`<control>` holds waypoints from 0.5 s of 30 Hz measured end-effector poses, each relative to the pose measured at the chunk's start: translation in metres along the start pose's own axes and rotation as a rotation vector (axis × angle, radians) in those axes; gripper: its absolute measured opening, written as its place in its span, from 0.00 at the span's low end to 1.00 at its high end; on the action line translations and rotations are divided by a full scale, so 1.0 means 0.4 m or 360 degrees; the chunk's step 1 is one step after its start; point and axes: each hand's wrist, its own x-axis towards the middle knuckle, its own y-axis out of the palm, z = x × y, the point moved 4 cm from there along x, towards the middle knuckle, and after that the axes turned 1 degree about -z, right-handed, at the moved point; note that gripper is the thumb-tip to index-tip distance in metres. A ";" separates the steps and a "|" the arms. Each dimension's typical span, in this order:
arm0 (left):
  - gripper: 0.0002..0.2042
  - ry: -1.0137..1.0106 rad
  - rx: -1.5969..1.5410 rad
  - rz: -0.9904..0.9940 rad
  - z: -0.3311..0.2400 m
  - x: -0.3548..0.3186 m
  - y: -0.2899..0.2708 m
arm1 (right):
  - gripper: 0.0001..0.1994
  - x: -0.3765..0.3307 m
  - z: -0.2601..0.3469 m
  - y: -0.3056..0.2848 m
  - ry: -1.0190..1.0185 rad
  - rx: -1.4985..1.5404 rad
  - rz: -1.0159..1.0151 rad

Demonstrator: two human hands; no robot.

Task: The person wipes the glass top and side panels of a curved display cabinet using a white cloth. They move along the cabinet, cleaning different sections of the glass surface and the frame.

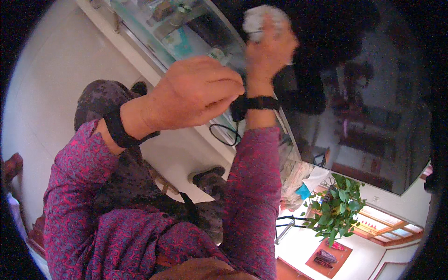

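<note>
A crumpled white cloth [255,22] is held in my right hand [273,49], which is slightly blurred and reaches out over a large dark glossy screen [392,154]. The cloth appears to lie against the screen's surface. My left hand [193,93] is closed, with its fingers curled together in front of the screen's left edge and lower than my right hand. Whatever those fingers may hold is hidden. Both wrists wear black bands.
A glass-topped cabinet [161,35] with small items runs along the left of the screen. A black cable [224,135] loops beside it. Below the screen stand a leafy green plant [336,205] and a brown table [329,259]. The screen reflects the room.
</note>
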 end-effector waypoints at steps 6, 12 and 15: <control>0.12 0.0023 0.0005 -0.0028 0.001 0.004 -0.012 | 0.31 -0.243 -0.010 -0.030 0.0145 0.0145 0.0671; 0.12 0.0026 -0.0002 0.0018 -0.001 0.001 -0.019 | 0.38 -0.436 -0.237 -0.304 0.0258 -0.0142 0.0911; 0.12 -0.0001 -0.0022 0.0075 -0.001 -0.001 -0.011 | 0.39 -0.541 -0.367 -0.458 0.0527 -0.0474 0.1046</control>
